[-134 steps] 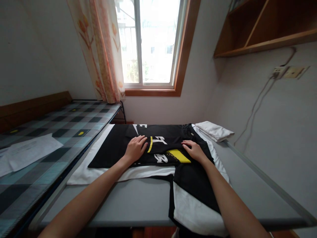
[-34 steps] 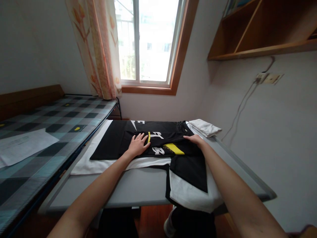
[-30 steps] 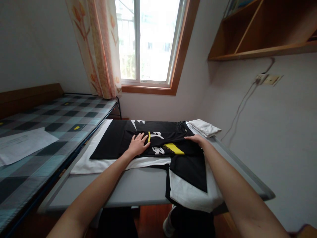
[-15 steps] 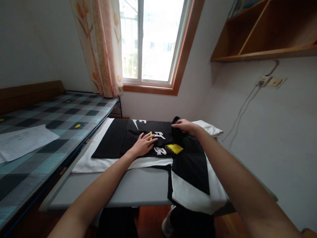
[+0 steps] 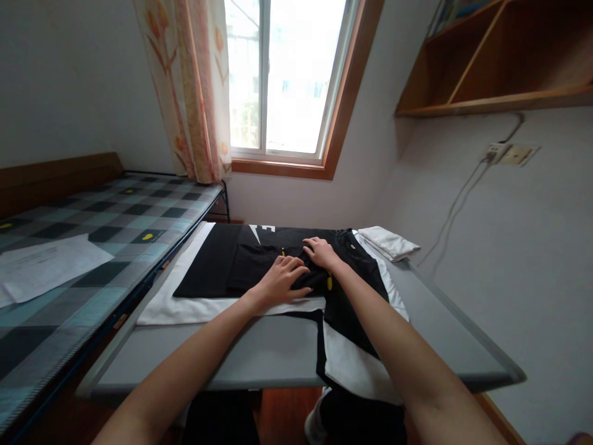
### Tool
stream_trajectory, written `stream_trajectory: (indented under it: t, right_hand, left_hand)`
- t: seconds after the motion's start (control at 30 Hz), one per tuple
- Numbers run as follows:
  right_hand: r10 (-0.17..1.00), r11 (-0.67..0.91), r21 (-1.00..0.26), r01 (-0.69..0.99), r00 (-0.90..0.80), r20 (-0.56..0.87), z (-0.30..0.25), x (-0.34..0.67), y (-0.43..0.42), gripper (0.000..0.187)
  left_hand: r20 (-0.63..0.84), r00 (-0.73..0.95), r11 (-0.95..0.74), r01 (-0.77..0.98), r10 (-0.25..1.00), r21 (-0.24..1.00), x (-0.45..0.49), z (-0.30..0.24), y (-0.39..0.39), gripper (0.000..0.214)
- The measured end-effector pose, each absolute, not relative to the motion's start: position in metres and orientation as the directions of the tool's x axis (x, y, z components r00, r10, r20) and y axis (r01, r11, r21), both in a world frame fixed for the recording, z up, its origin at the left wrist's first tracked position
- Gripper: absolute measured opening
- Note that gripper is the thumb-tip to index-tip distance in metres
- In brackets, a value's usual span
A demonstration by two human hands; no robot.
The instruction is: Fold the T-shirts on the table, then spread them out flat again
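A black shirt with white panels (image 5: 204, 266) lies partly folded on a grey table (image 5: 278, 352). White lettering shows on its far edge, and bits of yellow print peek out near my hands. My left hand (image 5: 280, 281) rests on the black cloth, thumb apart from its bent fingers. Just beyond it and to the right, my right hand (image 5: 320, 252) lies palm down on the shirt, fingers spread and slightly curved. Cloth is bunched between the hands. The collar lies to the right of my right hand, while a black and white sleeve hangs over the near table edge.
On the left stands a bed with a checkered mattress (image 5: 152, 216), papers (image 5: 50, 262) on it. A folded white cloth (image 5: 388, 243) lies at the table's far right corner. Beyond are a window (image 5: 296, 80) and curtain (image 5: 199, 93); a wooden shelf (image 5: 491, 102) hangs at right.
My right hand has come down and left from the raised black cloth, which now lies flatter with the collar showing. My left hand has shifted slightly right and nearer. The large print is now mostly covered.
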State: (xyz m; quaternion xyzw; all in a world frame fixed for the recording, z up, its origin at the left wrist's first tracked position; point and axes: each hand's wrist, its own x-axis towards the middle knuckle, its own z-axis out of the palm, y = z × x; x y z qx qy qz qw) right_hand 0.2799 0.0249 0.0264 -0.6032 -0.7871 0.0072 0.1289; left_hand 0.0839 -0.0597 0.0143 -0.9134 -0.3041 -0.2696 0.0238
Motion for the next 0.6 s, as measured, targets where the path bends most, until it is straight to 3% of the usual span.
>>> stream_trajectory:
  t: [0.13,0.33,0.47,0.6]
  right_hand:
    - [0.951,0.285,-0.072,0.956,-0.272,0.146,0.013,0.278,0.026,0.041]
    - [0.967,0.192,-0.086,0.978,-0.174,0.185,0.005,0.273,0.031,0.032]
    - [0.956,0.180,-0.145,0.973,-0.139,0.258,0.006,0.268,0.034,0.030]
    - [0.937,0.221,-0.153,0.963,-0.166,0.306,0.006,0.264,0.032,0.033]
  left_hand:
    - [0.434,0.737,-0.832,0.551,0.518,0.059,0.088,0.013,-0.065,0.037]
    - [0.405,0.693,-0.772,0.634,0.597,0.054,0.093,0.003,-0.062,0.029]
    - [0.374,0.747,-0.786,0.614,0.549,-0.071,0.093,0.009,-0.059,0.016]
    - [0.341,0.827,-0.824,0.529,0.447,-0.203,0.087,0.015,-0.057,0.015]
